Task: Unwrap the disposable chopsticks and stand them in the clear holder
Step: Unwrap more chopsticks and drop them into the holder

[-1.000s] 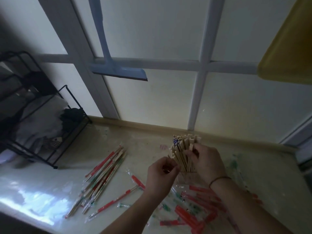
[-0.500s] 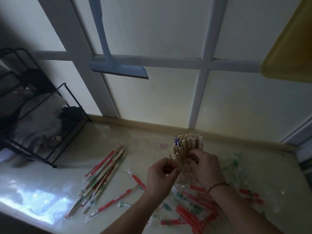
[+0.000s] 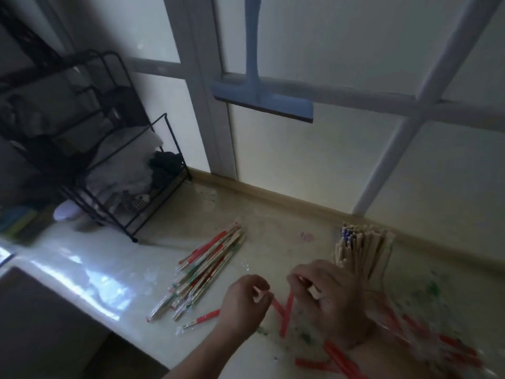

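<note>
Over the counter [image 3: 82,272], our left hand [image 3: 243,303] and right hand [image 3: 328,294] each pinch a red wrapper [image 3: 287,310] beside the chopsticks [image 3: 363,250].

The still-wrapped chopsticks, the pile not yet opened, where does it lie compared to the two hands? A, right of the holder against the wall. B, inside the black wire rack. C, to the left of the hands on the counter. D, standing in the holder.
C: the pile of wrapped chopsticks lies flat on the counter, left of the left hand and right hand; the bare ones stand in the holder.
</note>
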{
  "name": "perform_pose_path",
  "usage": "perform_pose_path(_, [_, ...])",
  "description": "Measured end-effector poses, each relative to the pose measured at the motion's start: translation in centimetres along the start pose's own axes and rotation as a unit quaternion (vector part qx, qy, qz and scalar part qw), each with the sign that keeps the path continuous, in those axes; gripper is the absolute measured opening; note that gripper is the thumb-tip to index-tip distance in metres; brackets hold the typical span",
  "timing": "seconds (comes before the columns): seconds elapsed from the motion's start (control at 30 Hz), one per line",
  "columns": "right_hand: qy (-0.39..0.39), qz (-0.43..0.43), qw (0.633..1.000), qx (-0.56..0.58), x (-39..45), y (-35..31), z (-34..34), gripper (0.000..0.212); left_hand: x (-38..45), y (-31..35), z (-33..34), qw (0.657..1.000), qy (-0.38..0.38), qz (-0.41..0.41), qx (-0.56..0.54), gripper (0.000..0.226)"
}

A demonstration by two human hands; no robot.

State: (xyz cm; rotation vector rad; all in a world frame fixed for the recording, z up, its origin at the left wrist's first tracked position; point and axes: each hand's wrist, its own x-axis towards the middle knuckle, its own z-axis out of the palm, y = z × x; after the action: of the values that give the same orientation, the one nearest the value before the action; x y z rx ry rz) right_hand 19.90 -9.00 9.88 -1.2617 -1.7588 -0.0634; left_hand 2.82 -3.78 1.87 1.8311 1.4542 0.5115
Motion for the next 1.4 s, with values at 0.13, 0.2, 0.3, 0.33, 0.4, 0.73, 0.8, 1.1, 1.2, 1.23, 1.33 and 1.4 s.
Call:
perform_pose_path(0.13, [-0.212, 0.133, 0.968, 0.003, -0.6, 0.8, 7.2, 0.016, 0.1, -5.3, -4.0, 0.978, -0.021, -0.028, 0.208, 0.033])
perform_pose_path(0.2, [-0.334, 0.203, 0.920, -0.018, -1.0, 1.5, 10.4, 0.029, 0.4, -7.3, -5.4, 0.963, -0.016, -0.029, 0.268, 0.039])
perform_pose_path(0.3, [-0.428, 0.226, 0.875, -0.027, -0.4, 1.8, 14.1, 0.037, 1.5, -9.6, -6.3, 0.953, -0.012, -0.044, 0.298, 0.045])
perform_pose_path(0.33, [-0.445, 0.223, 0.867, -0.029, -0.1, 2.0, 15.3, 0.038, 2.1, -10.2, -6.5, 0.950, -0.015, -0.053, 0.306, 0.044])
perform_pose_path(0.4, [-0.478, 0.223, 0.849, -0.042, 0.5, 2.5, 17.5, 0.042, 2.9, -11.1, -6.9, 0.947, -0.018, -0.070, 0.313, 0.042])
perform_pose_path(0.73, [-0.479, 0.093, 0.863, -0.133, 0.9, 3.0, 23.6, 0.037, 4.9, -14.5, -7.7, 0.954, 0.001, -0.034, 0.299, 0.042])
perform_pose_path(0.8, [-0.472, 0.060, 0.870, -0.132, 0.5, 3.2, 23.9, 0.030, 4.8, -14.7, -8.1, 0.959, 0.002, -0.032, 0.282, 0.045])
perform_pose_path(1.1, [-0.413, -0.174, 0.880, -0.158, -1.4, 5.4, 22.6, 0.013, 4.5, -13.8, -8.5, 0.984, 0.033, -0.050, 0.166, 0.041])
perform_pose_path(1.2, [-0.346, -0.172, 0.914, -0.119, -1.3, 5.4, 20.9, 0.015, 4.3, -13.3, -8.3, 0.989, 0.076, -0.084, 0.090, 0.044])
perform_pose_path(1.23, [-0.317, -0.161, 0.929, -0.102, -1.2, 5.4, 20.3, 0.015, 4.4, -13.0, -8.3, 0.990, 0.094, -0.096, 0.050, 0.040])
perform_pose_path(1.33, [-0.266, -0.093, 0.959, -0.020, -0.9, 4.1, 18.2, 0.021, 4.9, -11.2, -8.1, 0.974, 0.135, -0.159, -0.087, 0.027])
perform_pose_path(1.4, [-0.253, 0.010, 0.966, 0.058, -1.0, 2.3, 16.3, 0.019, 5.1, -9.2, -7.9, 0.950, 0.134, -0.200, -0.197, 0.025])
